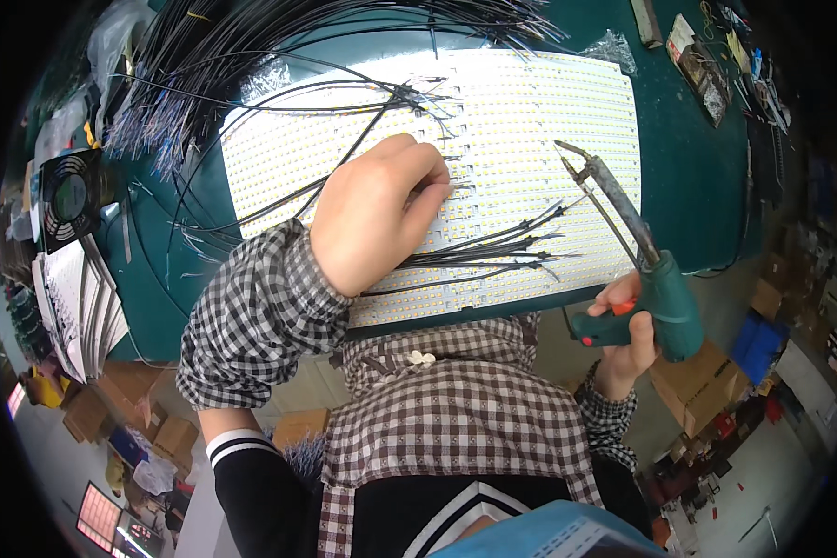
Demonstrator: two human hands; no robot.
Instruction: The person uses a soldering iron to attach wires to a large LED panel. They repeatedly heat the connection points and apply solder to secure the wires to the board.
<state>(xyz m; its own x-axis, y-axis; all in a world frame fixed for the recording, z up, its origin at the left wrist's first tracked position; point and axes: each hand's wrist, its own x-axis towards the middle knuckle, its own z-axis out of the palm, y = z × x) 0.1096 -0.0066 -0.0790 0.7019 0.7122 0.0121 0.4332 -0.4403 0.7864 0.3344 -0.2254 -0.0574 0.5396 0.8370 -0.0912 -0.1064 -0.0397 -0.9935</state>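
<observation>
A large white LED board (pixel 586 102), dotted with rows of small yellowish LEDs, lies in front of me. My left hand (pixel 377 214) is over its middle, thumb and forefinger pinched on the thin end of a wire (pixel 458 187) at the board's central column of pads. Most of that wire is hidden under the hand. My right hand (pixel 628 325) grips a green soldering gun (pixel 671 302) with a red trigger. Its metal tip (pixel 560 146) points up and left above the board. Several black cables (pixel 484 251) with stripped ends lie across the board, just below my left hand.
A thick bundle of black cables (pixel 251 37) is heaped at the far left of the green table (pixel 684 177). A black fan (pixel 70 200) and a stack of white panels (pixel 84 307) sit at the left edge. A small solder-stained tray (pixel 702 74) stands far right.
</observation>
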